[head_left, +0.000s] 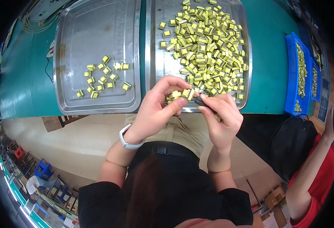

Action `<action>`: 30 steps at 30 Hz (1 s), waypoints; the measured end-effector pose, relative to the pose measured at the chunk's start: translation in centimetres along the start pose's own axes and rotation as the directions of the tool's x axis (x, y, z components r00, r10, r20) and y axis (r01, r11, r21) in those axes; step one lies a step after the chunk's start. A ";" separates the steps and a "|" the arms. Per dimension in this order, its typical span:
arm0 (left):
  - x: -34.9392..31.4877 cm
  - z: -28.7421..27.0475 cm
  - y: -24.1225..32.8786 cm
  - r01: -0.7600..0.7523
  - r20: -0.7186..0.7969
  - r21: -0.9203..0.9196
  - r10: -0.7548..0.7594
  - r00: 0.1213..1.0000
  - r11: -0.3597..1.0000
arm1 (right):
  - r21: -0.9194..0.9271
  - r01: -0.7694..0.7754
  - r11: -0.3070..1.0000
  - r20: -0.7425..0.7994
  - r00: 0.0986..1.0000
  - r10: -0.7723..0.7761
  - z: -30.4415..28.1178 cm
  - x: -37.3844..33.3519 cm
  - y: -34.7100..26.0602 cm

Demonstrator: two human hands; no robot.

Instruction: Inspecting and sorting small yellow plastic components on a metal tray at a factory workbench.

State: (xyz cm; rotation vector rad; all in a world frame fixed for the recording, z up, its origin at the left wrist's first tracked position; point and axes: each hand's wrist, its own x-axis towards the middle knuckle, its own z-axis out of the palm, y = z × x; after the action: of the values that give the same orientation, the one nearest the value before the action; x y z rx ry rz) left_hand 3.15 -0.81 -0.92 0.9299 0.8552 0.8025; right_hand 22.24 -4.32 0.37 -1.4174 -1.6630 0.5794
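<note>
My left hand (157, 104) is closed around a few small yellow-taped transformers (188, 94), one of them held out between thumb and forefinger. My right hand (223, 116) pinches a slim dark tool (202, 102), its tip beside that transformer; its exact kind is hard to make out. Both hands are over the front edge of the right metal tray (158, 64), where a large heap of the same transformers (209, 45) lies. Over in the left metal tray (98, 38), several loose transformers (103, 79) are scattered near its middle and front.
Both trays rest on a green tabletop (266, 76). Blue bins (291, 76) with more yellow parts stand at the right. A person in a red sleeve (326, 167) is close by on my right, next to a black bag-like thing (292, 144). Cables (37, 26) lie at the far left.
</note>
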 end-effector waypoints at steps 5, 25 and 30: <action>0.0 -0.5 -0.1 0.028 0.024 -0.049 -0.027 0.999 0.998 | -0.022 -0.001 1.000 0.010 1.000 0.001 -0.2 0.1 0.0; -0.1 -1.0 -0.7 0.120 0.113 -0.133 -0.105 0.988 0.984 | 0.073 -0.029 0.997 0.019 0.999 0.027 -0.2 0.1 0.0; -0.2 -0.9 -1.2 0.088 0.121 -0.132 -0.072 0.990 0.987 | 0.087 0.012 0.996 0.107 0.994 -0.021 -0.2 0.3 0.2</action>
State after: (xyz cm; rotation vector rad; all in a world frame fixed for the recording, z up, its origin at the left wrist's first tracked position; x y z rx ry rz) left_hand 2.55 -1.15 -2.22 0.8076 0.7232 0.7215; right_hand 22.48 -4.03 0.41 -1.3297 -1.7114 0.7203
